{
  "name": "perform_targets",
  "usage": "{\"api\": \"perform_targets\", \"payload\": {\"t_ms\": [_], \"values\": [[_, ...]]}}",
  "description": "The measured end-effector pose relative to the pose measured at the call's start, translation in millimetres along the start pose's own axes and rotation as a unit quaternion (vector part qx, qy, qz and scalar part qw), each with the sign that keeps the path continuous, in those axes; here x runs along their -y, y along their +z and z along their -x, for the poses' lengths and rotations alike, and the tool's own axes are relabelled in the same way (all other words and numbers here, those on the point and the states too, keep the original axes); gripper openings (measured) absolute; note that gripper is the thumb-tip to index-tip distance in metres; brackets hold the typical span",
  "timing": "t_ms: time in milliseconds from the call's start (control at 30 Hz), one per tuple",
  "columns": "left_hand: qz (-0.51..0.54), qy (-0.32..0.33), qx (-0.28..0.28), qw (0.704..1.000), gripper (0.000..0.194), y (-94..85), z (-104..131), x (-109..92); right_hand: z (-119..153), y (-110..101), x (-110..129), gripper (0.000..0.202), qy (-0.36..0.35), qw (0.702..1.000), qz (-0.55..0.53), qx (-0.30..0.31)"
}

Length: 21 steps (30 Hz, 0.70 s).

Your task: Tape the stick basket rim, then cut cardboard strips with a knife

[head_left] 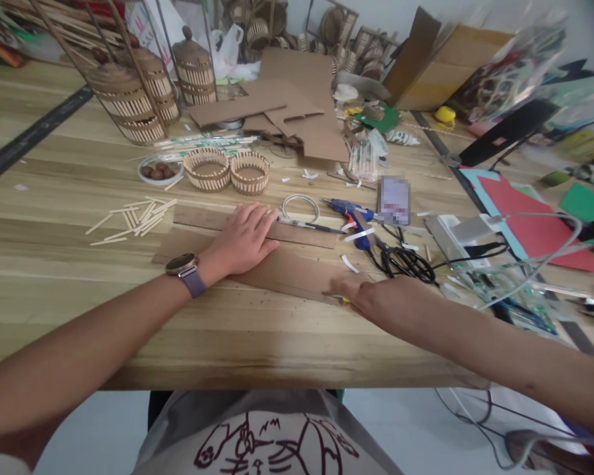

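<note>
A brown cardboard strip [287,272] lies across the table in front of me, and a narrower cardboard strip [304,234] is just beyond it. My left hand [247,241] presses flat on both, fingers stretched out. At the right end of the nearer strip, my right hand [359,292] is closed around a yellow utility knife [345,299]. Only a bit of the knife shows at the cardboard's near edge; the fingers hide the rest. A pen [309,226] rests on the farther strip, beside my left fingertips.
Beyond the strips are a tape ring [301,208], a blue glue gun [349,210] and two small round baskets [250,173]. Loose wooden sticks [138,220] lie at left. A black cable coil [408,264] and a white power strip [453,241] stand near my right forearm.
</note>
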State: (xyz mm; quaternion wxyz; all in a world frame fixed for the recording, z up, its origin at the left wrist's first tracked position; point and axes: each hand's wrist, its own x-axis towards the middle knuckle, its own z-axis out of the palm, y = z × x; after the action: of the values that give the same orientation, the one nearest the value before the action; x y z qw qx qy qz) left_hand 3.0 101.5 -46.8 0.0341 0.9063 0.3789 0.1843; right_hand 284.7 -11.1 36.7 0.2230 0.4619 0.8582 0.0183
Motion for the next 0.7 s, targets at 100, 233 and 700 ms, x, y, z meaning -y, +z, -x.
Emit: {"api": "perform_targets", "payload": {"t_ms": [100, 233, 700], "values": [[-0.003, 0.000, 0.003, 1.000, 0.059, -1.4, 0, -1, 1, -5, -1, 0.036, -0.029, 0.997, 0.042, 0.055], [-0.015, 0.001, 0.006, 1.000, 0.059, -2.0, 0, -1, 6, -5, -5, 0.031, -0.044, 0.995, 0.055, 0.066], [-0.014, 0.004, 0.008, 1.000, 0.060, 1.9, 1, 2, 16, 18, -15, 0.019, -0.056, 0.998, 0.035, 0.017]]}}
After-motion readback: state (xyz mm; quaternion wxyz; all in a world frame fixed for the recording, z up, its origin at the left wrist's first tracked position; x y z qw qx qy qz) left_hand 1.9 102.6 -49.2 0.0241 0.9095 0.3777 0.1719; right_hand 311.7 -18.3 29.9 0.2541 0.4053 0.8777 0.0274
